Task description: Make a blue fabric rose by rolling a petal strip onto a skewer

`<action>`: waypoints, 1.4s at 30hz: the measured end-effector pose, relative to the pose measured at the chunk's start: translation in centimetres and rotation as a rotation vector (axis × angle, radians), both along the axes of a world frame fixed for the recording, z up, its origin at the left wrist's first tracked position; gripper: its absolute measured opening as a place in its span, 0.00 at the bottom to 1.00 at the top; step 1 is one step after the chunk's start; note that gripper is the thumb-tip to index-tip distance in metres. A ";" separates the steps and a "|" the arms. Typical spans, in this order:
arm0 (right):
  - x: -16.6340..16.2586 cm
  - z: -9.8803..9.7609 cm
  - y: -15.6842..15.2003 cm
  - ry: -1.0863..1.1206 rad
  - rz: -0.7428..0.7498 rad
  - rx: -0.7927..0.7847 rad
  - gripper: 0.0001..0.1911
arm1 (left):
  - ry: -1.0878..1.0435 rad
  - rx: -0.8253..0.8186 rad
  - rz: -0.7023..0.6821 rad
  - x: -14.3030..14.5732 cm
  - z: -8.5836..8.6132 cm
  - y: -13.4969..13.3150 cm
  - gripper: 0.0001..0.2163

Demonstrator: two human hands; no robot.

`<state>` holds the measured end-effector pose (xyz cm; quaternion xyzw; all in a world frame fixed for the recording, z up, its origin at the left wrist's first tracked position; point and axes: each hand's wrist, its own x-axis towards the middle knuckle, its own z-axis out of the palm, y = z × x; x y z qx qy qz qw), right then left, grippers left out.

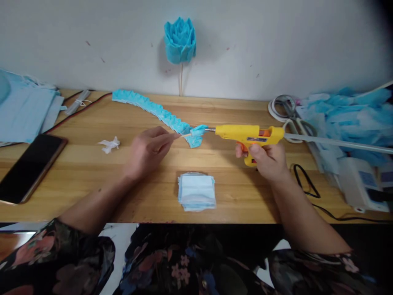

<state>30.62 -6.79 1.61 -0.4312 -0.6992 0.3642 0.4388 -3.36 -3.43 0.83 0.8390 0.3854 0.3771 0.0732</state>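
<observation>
My left hand [152,149] pinches a thin wooden stick [185,135] that points right. A small piece of folded blue mask fabric [198,130] is at the stick's far end. My right hand [270,159] grips a yellow hot glue gun [239,132] by its handle, fingers at the orange trigger. Its metal nozzle points left and meets the blue piece or comes very close; I cannot tell if they touch. Behind my left hand, a long row of overlapping folded blue pieces [153,108] runs from the back left toward the nozzle. A clear glue stick [337,142] sticks out of the gun's rear.
A blue fabric flower [180,41] on a stick stands against the wall. Fabric squares [197,190] are stacked in front. Left lie masks [24,106], a phone [32,168] and a white scrap [110,144]. Right are scissors [288,107], tape, blue scraps [362,106] and a white device [359,182].
</observation>
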 end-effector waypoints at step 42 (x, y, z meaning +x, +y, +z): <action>-0.7 0.7 -0.5 -0.203 -0.065 0.087 0.24 | 0.145 0.152 0.029 -0.3 0.8 -0.1 0.13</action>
